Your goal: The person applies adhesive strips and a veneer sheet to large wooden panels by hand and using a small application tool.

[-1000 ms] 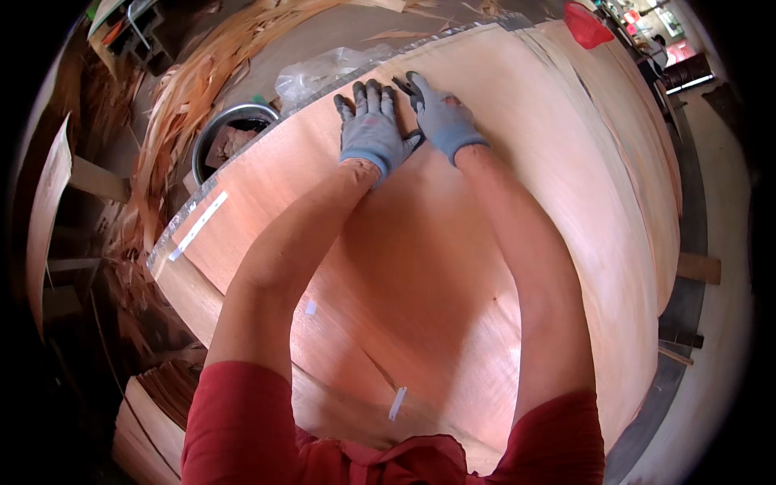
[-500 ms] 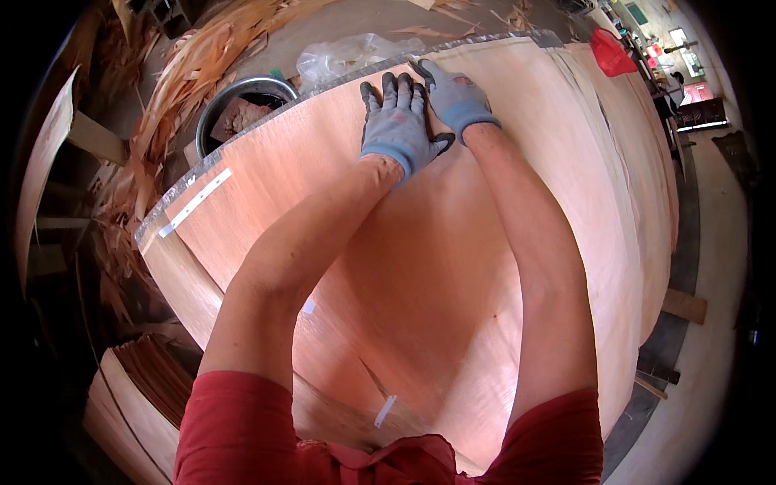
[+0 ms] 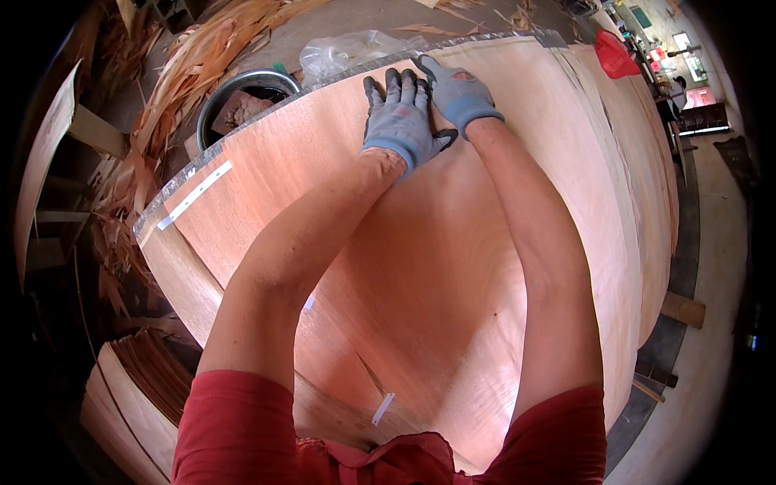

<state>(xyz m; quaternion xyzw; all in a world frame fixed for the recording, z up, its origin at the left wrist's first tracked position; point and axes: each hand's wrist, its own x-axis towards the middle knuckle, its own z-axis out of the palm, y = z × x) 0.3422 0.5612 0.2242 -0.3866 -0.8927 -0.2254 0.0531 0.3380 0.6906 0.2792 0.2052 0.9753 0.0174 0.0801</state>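
Note:
My left hand (image 3: 398,117), in a grey-blue glove with dark fingertips, lies flat and open on a large reddish wood veneer sheet (image 3: 396,250), close to its far edge. Its fingers spread away from me, and the thumb points right. Right beside it, my right hand (image 3: 461,93), gloved the same way, rests on the sheet's far part with its fingers curled under. Whatever it may hold is hidden beneath it. White strips of perforated tape stick to the veneer, one at the far left (image 3: 196,196) and one near me (image 3: 383,409).
Paler veneer sheets (image 3: 598,202) lie along the right side. Beyond the far edge are a dark metal basin (image 3: 212,113), clear plastic film (image 3: 347,55) and heaped veneer scraps (image 3: 190,69). A red object (image 3: 614,55) sits at the far right corner. Stacked sheets (image 3: 141,380) stand lower left.
Both hands stay pressed in almost the same place on the veneer. The right hand and forearm have shifted very slightly to the right; the view has moved a little.

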